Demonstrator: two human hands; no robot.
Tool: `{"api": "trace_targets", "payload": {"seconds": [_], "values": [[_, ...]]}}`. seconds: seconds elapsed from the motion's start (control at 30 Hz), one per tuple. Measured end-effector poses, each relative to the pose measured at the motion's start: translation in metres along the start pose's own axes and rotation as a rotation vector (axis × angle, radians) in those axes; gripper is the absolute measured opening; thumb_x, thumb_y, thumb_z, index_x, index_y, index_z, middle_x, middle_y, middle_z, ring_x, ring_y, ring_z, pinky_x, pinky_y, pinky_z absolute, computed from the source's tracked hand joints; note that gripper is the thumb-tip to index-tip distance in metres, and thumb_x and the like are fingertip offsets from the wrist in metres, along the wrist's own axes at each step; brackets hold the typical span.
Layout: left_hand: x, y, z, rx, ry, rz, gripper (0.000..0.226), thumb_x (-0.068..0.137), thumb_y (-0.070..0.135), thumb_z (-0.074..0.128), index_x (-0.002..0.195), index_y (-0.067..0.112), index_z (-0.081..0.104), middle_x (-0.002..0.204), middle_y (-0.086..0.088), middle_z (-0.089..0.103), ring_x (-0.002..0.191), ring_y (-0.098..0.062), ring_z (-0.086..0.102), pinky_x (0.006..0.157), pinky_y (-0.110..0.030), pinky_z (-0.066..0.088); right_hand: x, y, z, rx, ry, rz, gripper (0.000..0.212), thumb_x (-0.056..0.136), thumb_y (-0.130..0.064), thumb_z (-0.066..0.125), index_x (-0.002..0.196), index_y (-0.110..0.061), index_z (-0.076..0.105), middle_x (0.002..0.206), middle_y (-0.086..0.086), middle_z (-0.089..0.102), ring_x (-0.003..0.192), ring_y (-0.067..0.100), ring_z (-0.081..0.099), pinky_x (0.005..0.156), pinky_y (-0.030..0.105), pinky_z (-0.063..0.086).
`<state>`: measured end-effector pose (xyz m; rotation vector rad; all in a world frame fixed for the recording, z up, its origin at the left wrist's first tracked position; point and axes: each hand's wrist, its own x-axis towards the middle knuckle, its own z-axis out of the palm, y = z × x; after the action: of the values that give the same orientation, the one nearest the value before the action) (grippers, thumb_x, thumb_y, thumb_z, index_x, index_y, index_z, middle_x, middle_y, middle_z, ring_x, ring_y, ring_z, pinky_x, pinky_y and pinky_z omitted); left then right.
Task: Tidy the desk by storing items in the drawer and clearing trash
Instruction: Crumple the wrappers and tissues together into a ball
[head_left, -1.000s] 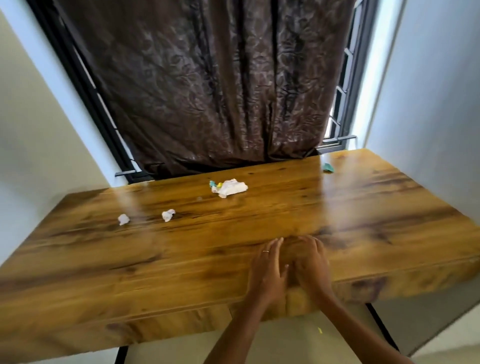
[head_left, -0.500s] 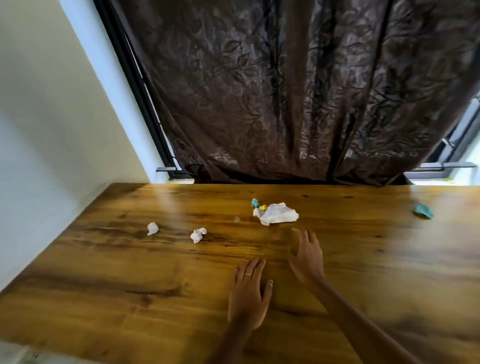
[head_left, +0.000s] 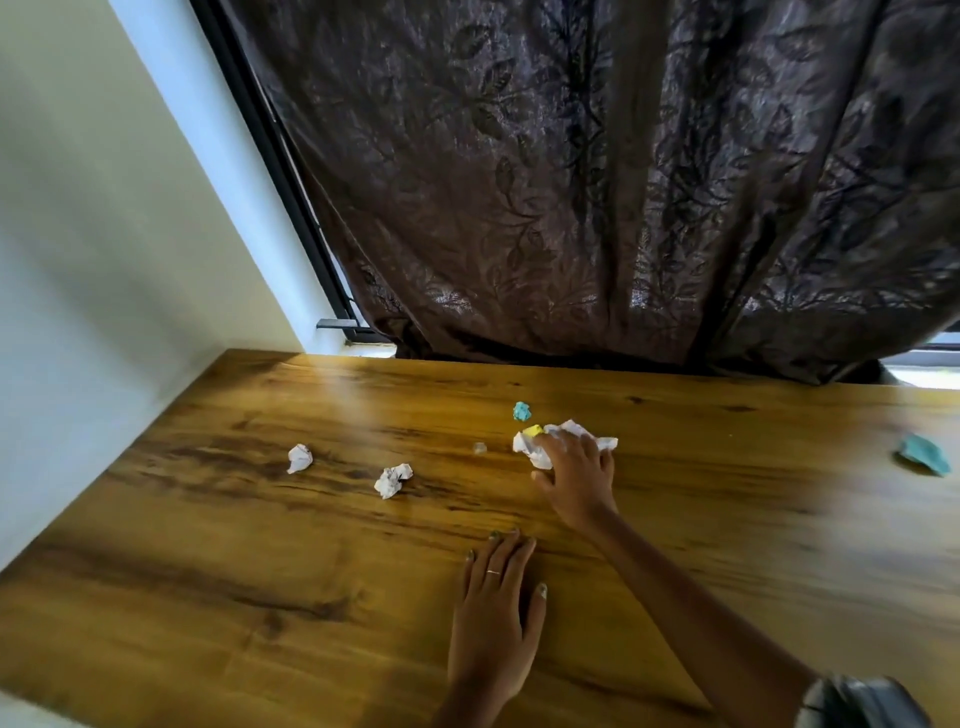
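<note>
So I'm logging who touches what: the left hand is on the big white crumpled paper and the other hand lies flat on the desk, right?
Not quite. In the head view the right hand is on the big white crumpled paper; the left hand lies flat on the desk.

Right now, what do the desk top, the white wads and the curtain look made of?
Desk top: wood or wood-look laminate, glossy; streaky grain, light glare. Can't tell which.
White wads and the bigger one under the right hand: crumpled paper or tissue; sharp creases, matte.
Curtain: dark brown woven fabric with a leaf pattern and a slight sheen; hangs in folds.
</note>
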<state>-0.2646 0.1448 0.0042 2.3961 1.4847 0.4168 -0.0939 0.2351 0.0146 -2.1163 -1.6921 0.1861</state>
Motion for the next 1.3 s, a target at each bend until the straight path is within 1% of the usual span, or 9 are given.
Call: {"api": "trace_targets", "payload": {"seconds": [0.3, 0.57, 0.63, 0.77, 0.87, 1.0, 1.07, 1.2, 1.3], "values": [[0.026, 0.017, 0.001, -0.449, 0.167, -0.263, 0.050, 0.086, 0.057, 0.025, 0.113, 0.035, 0.061, 0.117, 0.021, 0.058, 0.115, -0.002, 0.047, 0.101, -0.026, 0.033, -0.024, 0.004, -0.017, 0.173, 0.062, 0.028, 0.038, 0.088, -0.016, 0.058, 0.125, -0.021, 0.052, 0.118, 0.002, 0.060, 0.097, 0.014, 0.059, 0.074, 0.023, 0.050], [0.060, 0.028, -0.053, -1.755, -0.120, -0.822, 0.042, 0.093, 0.048, 0.044, 0.092, 0.011, 0.063, 0.077, -0.006, 0.070, 0.071, -0.018, 0.066, 0.063, -0.031, 0.048, -0.085, -0.063, -0.027, 0.659, -0.168, 0.033, 0.030, 0.085, -0.015, 0.061, 0.110, -0.031, 0.059, 0.101, -0.015, 0.066, 0.093, -0.001, 0.062, 0.081, 0.021, 0.052], [0.060, 0.010, -0.052, -1.926, -0.161, -0.831, 0.042, 0.095, 0.041, 0.046, 0.102, 0.003, 0.064, 0.091, -0.013, 0.071, 0.079, -0.025, 0.069, 0.064, -0.033, 0.054, -0.091, -0.073, -0.022, 0.636, -0.202, 0.041, 0.035, 0.081, -0.015, 0.059, 0.114, -0.028, 0.059, 0.104, -0.014, 0.066, 0.097, 0.004, 0.062, 0.085, 0.023, 0.050], [0.051, -0.015, -0.045, -2.049, -0.133, -0.804, 0.027, 0.096, 0.021, 0.040, 0.098, 0.004, 0.061, 0.086, -0.013, 0.074, 0.073, -0.024, 0.072, 0.060, -0.032, 0.059, -0.082, -0.081, -0.029, 0.448, -0.324, -0.023, 0.034, 0.075, -0.036, 0.052, 0.107, -0.038, 0.061, 0.107, -0.017, 0.052, 0.106, 0.002, 0.043, 0.095, 0.030, 0.031], [0.054, -0.025, -0.057, -2.136, -0.103, -0.812, 0.037, 0.051, 0.017, 0.089, 0.077, 0.001, 0.068, 0.064, -0.017, 0.069, 0.059, -0.027, 0.069, 0.052, -0.034, 0.059, -0.061, -0.085, -0.041, 0.615, -0.343, -0.019, 0.020, 0.079, -0.030, 0.049, 0.086, -0.038, 0.066, 0.097, -0.012, 0.065, 0.094, 0.002, 0.057, 0.085, 0.032, 0.047], [0.057, -0.057, -0.058, -2.162, -0.110, -0.901, 0.030, 0.095, 0.015, 0.048, 0.118, -0.003, 0.055, 0.088, -0.020, 0.073, 0.096, -0.036, 0.062, 0.074, -0.047, 0.054, -0.015, -0.080, -0.035, 0.538, -0.172, 0.019, 0.020, 0.091, -0.016, 0.052, 0.106, -0.022, 0.063, 0.095, -0.017, 0.059, 0.062, -0.009, 0.053, 0.056, 0.007, 0.036], [0.053, -0.067, -0.055, -2.135, -0.193, -0.873, 0.041, 0.090, 0.021, 0.056, 0.124, -0.001, 0.051, 0.101, -0.018, 0.071, 0.093, -0.037, 0.067, 0.077, -0.046, 0.055, 0.017, -0.071, -0.023, 0.420, -0.089, 0.020, 0.026, 0.091, -0.014, 0.052, 0.115, -0.018, 0.059, 0.113, -0.008, 0.058, 0.064, -0.005, 0.050, 0.056, 0.009, 0.034], [0.047, -0.072, -0.049, -2.097, -0.281, -0.705, 0.102, 0.024, 0.023, 0.098, 0.114, 0.001, 0.057, 0.114, -0.017, 0.067, 0.092, -0.032, 0.070, 0.073, -0.040, 0.059, 0.069, -0.050, 0.002, 0.143, -0.101, -0.002, 0.046, 0.089, -0.005, 0.045, 0.134, -0.017, 0.048, 0.149, 0.007, 0.033, 0.118, 0.022, 0.051, 0.091, 0.034, 0.048], [0.052, -0.077, -0.041, -2.084, -0.315, -0.644, 0.098, 0.020, 0.027, 0.098, 0.107, 0.005, 0.059, 0.100, -0.014, 0.073, 0.086, -0.028, 0.072, 0.067, -0.037, 0.060, 0.082, -0.042, 0.012, 0.004, -0.182, -0.019, 0.048, 0.092, -0.002, 0.040, 0.139, -0.015, 0.043, 0.152, 0.007, 0.027, 0.135, 0.024, 0.033, 0.104, 0.036, 0.039]]}}
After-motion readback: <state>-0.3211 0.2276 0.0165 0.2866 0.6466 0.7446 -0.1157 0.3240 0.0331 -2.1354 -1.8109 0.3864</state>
